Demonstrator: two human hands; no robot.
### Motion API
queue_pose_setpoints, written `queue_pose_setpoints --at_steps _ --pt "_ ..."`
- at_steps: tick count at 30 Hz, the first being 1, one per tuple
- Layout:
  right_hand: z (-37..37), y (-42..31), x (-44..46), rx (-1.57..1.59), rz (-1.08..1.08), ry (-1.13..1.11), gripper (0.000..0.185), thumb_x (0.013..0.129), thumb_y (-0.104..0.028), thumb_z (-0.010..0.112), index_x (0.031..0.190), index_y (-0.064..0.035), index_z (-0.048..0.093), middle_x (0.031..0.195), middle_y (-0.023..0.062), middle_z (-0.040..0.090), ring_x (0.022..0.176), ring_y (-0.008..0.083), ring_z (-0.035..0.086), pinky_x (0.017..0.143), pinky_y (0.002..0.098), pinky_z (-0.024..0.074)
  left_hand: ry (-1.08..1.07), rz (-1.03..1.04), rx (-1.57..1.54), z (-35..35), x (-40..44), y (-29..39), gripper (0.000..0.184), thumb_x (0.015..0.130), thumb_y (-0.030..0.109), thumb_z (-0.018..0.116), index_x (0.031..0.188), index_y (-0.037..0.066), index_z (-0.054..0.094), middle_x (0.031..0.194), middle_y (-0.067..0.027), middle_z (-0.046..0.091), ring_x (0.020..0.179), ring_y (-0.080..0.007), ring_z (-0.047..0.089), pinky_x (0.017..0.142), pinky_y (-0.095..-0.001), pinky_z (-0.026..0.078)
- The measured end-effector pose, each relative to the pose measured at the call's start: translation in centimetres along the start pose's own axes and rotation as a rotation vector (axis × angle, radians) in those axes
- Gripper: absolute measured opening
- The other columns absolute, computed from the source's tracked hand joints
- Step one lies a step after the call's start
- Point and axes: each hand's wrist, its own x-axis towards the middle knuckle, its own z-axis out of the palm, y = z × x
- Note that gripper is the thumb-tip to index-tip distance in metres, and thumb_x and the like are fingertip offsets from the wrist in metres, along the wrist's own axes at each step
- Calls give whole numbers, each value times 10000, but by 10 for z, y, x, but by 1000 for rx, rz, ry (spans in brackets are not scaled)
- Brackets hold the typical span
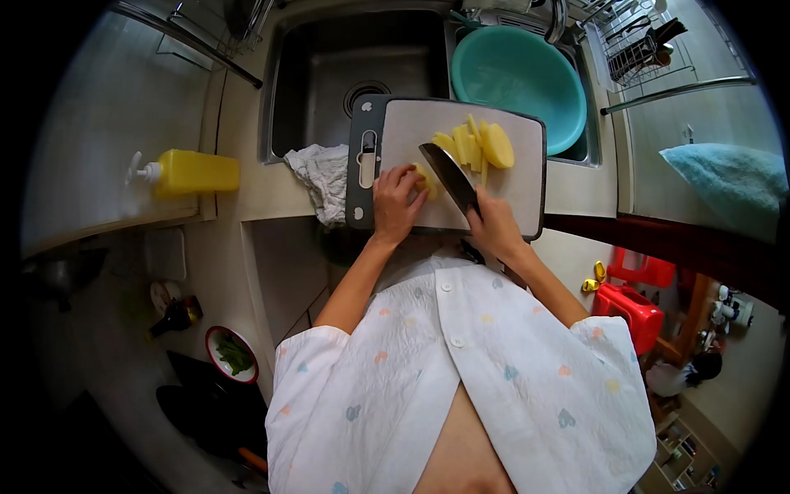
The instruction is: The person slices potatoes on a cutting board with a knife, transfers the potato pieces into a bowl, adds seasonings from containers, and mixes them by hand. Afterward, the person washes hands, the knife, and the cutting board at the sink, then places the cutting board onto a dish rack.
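Note:
My right hand point(499, 224) is wrapped round the handle of a dark-bladed knife point(449, 174), whose blade slants up and left over the cutting board point(399, 123). To the left of the blade, the curled fingers of my left hand point(397, 200) press on a yellow piece of peeled vegetable point(425, 181), partly hidden under them. Beyond the knife lie several cut yellow strips point(467, 148) and a rounded yellow slice point(497, 146). The grey-edged board rests across the front of the sink.
A metal sink point(321, 66) and a teal basin point(518, 82) stand behind the board. A crumpled cloth point(321, 177) touches its left side. Further left are a yellow bottle point(197, 172) and a bowl of greens point(233, 354). Another person point(679, 377) is far right.

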Motion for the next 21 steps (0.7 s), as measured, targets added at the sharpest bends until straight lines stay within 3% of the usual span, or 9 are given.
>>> queue_pose_setpoints --at_steps 5,8,11,13,21 --pt "1 3 6 -81 -41 -77 149 790 -18 525 903 34 443 679 285 573 689 475 574 647 558 435 -77 31 55 9 9 -1 286 729 147 719 991 63 645 1141 -100 581 1053 -299 521 900 -407 404" --pt "2 -7 3 -97 -21 -9 149 790 -17 520 905 32 439 691 279 580 689 475 574 651 557 442 -83 111 124 0 1 -12 289 727 102 704 1003 47 638 1140 -106 581 1026 -309 539 883 -412 445" --pt "-1 -11 1 -91 4 -25 146 790 -16 520 902 29 438 704 268 587 692 469 575 650 550 447 -62 188 56 -10 1 -15 265 733 41 674 995 37 638 1117 -111 586 985 -312 562 825 -398 488" --pt "1 -9 0 -109 -28 -20 146 788 -15 521 901 26 437 702 258 588 691 464 576 646 546 447 -95 358 112 -12 4 -18 245 733 7 659 976 31 637 1053 -106 596 920 -298 587 773 -383 510" --pt "-3 -10 -3 -172 -84 -26 141 787 -12 529 883 9 427 698 225 587 679 440 584 632 532 451 4 280 126 4 6 -12 173 745 26 668 915 30 633 974 -84 605 862 -267 601 723 -357 516"
